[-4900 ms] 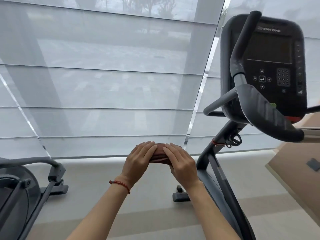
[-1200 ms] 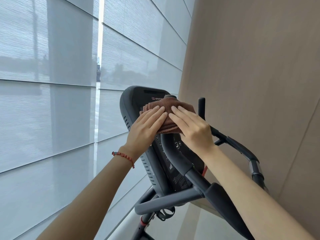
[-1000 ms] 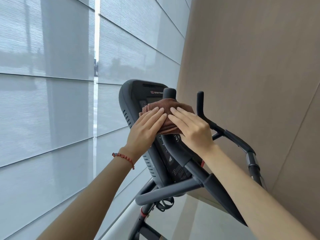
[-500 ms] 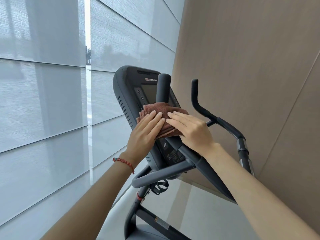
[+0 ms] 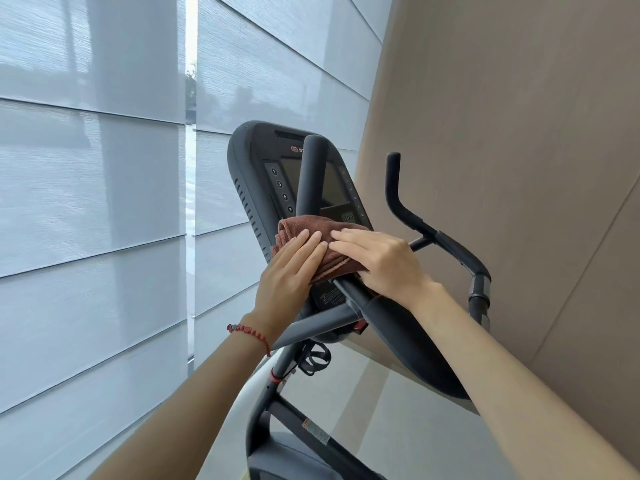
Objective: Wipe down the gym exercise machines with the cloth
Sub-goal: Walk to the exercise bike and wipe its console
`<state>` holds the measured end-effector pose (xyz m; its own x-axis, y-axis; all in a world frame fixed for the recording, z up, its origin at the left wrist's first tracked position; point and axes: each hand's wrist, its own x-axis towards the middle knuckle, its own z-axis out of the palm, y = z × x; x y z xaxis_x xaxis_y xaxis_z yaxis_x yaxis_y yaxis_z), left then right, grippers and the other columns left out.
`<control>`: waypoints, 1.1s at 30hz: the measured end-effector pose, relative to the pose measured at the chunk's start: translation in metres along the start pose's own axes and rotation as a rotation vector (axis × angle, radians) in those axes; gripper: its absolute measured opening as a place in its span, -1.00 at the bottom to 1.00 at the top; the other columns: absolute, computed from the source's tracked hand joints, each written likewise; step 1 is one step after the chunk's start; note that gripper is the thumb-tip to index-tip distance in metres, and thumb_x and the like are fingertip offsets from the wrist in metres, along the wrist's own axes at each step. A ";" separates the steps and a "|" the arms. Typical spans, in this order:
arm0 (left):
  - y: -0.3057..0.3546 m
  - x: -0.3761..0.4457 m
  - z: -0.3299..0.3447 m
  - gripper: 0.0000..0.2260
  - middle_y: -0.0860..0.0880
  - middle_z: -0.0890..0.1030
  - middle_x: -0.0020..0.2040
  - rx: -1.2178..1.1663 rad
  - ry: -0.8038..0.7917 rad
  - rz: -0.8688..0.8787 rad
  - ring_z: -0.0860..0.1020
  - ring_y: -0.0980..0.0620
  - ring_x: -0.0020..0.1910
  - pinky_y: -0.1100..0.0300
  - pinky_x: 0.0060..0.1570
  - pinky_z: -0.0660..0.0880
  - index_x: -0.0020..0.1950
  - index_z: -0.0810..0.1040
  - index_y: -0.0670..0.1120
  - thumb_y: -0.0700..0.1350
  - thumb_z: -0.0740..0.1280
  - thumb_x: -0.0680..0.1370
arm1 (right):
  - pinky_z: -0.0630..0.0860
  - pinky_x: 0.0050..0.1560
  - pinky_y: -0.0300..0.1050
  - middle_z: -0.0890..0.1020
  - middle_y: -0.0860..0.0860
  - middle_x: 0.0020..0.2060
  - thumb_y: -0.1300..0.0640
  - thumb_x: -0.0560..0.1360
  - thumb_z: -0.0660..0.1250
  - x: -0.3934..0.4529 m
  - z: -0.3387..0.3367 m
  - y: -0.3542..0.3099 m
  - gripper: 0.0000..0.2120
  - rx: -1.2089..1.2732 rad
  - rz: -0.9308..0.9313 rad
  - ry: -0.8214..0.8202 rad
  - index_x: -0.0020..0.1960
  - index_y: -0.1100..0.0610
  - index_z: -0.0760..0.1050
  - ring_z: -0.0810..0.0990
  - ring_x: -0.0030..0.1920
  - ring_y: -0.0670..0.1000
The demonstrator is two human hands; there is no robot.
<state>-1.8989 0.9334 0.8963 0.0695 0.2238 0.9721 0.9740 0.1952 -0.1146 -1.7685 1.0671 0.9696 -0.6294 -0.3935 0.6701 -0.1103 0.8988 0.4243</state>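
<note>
Window blinds (image 5: 97, 188) on the left. Left hand (image 5: 289, 268) and right hand (image 5: 384, 263) both lie flat, fingers straight, pressing the folded brown cloth (image 5: 313, 233) against the exercise bike's near handlebar (image 5: 311, 174), low in front of the console (image 5: 256, 168). Tan wall (image 5: 519, 133) on the right.

Both hands press a folded brown cloth (image 5: 320, 245) around the near upright handlebar (image 5: 311, 174) of the exercise bike (image 5: 263, 403), at the lower edge of the black console (image 5: 252, 168). The left hand (image 5: 291, 268), with a red bracelet (image 5: 247, 332) at its wrist, lies flat with fingers extended on the left side of the cloth; the right hand (image 5: 384, 261) lies flat on the right side, its fingertips touching those of the left. A second handlebar (image 5: 394, 188) rises to the right near the beige wall (image 5: 519, 133), and grey window blinds (image 5: 86, 202) fill the left side.
</note>
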 end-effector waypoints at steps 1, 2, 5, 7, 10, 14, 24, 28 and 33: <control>0.003 0.000 -0.001 -0.66 -0.22 0.56 0.20 0.004 -0.003 -0.001 0.51 -0.21 0.22 -0.07 0.20 0.47 0.20 0.55 -0.29 -0.18 0.03 0.67 | 0.51 0.19 -0.05 0.65 0.12 0.12 0.42 0.31 0.41 -0.003 -0.001 0.001 -0.58 0.009 0.001 -0.004 0.14 0.21 0.62 0.64 0.12 0.11; 0.005 -0.001 -0.002 -0.68 -0.22 0.57 0.20 0.009 -0.007 0.001 0.51 -0.20 0.22 -0.07 0.21 0.46 0.19 0.55 -0.30 -0.20 0.06 0.66 | 0.50 0.20 -0.04 0.65 0.12 0.12 0.43 0.30 0.41 -0.005 -0.001 0.001 -0.57 0.019 0.003 -0.007 0.15 0.21 0.62 0.64 0.12 0.12; 0.017 0.001 -0.003 -0.74 -0.22 0.58 0.18 0.055 -0.028 0.009 0.53 -0.20 0.20 -0.05 0.22 0.45 0.17 0.57 -0.29 -0.25 0.20 0.56 | 0.51 0.20 -0.04 0.65 0.13 0.13 0.42 0.30 0.37 -0.015 -0.004 0.005 -0.56 0.044 -0.006 0.006 0.16 0.22 0.61 0.64 0.12 0.13; 0.021 0.002 -0.004 -0.74 -0.22 0.58 0.18 0.081 -0.038 0.019 0.53 -0.19 0.20 -0.03 0.24 0.43 0.17 0.57 -0.29 -0.26 0.22 0.53 | 0.50 0.20 -0.06 0.64 0.12 0.13 0.43 0.30 0.38 -0.019 -0.002 0.009 -0.56 0.057 -0.018 0.029 0.16 0.22 0.61 0.64 0.12 0.13; 0.020 0.003 -0.006 -0.74 -0.22 0.58 0.18 0.110 -0.035 0.045 0.50 -0.17 0.21 0.04 0.29 0.36 0.17 0.57 -0.29 -0.26 0.18 0.57 | 0.49 0.23 -0.08 0.63 0.12 0.15 0.46 0.28 0.46 -0.023 0.005 0.014 -0.51 0.068 -0.047 0.049 0.18 0.22 0.61 0.63 0.15 0.11; 0.012 0.005 -0.006 -0.75 -0.23 0.57 0.19 0.157 -0.049 0.103 0.52 -0.18 0.20 0.05 0.31 0.32 0.20 0.55 -0.28 -0.27 0.19 0.58 | 0.54 0.19 0.00 0.62 0.13 0.18 0.50 0.28 0.44 -0.024 0.017 0.023 -0.50 0.082 -0.088 0.094 0.20 0.25 0.59 0.61 0.17 0.12; -0.016 0.015 0.005 -0.76 -0.23 0.56 0.20 0.171 -0.026 0.209 0.51 -0.18 0.22 0.00 0.28 0.39 0.21 0.54 -0.29 -0.29 0.18 0.61 | 0.52 0.23 -0.03 0.62 0.16 0.16 0.52 0.31 0.41 -0.013 0.040 0.037 -0.54 0.031 -0.175 0.204 0.18 0.28 0.59 0.61 0.17 0.13; -0.020 0.020 0.005 -0.77 -0.22 0.56 0.20 0.208 -0.021 0.228 0.50 -0.17 0.23 0.02 0.32 0.37 0.18 0.57 -0.29 -0.27 0.18 0.62 | 0.57 0.14 0.01 0.62 0.16 0.16 0.48 0.46 0.29 -0.007 0.051 0.043 -0.67 0.003 -0.216 0.283 0.18 0.29 0.60 0.61 0.17 0.13; -0.027 0.024 0.004 -0.78 -0.21 0.57 0.19 0.282 -0.052 0.272 0.51 -0.18 0.23 -0.04 0.25 0.43 0.17 0.58 -0.28 -0.28 0.20 0.62 | 0.60 0.08 -0.01 0.66 0.18 0.08 0.38 0.63 0.06 0.003 0.058 0.049 -0.65 -0.033 -0.292 0.421 0.10 0.30 0.64 0.65 0.11 0.12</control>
<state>-1.9242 0.9378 0.9223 0.2988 0.3504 0.8877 0.8235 0.3754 -0.4254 -1.8203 1.1214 0.9571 -0.2107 -0.6771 0.7051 -0.2064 0.7358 0.6449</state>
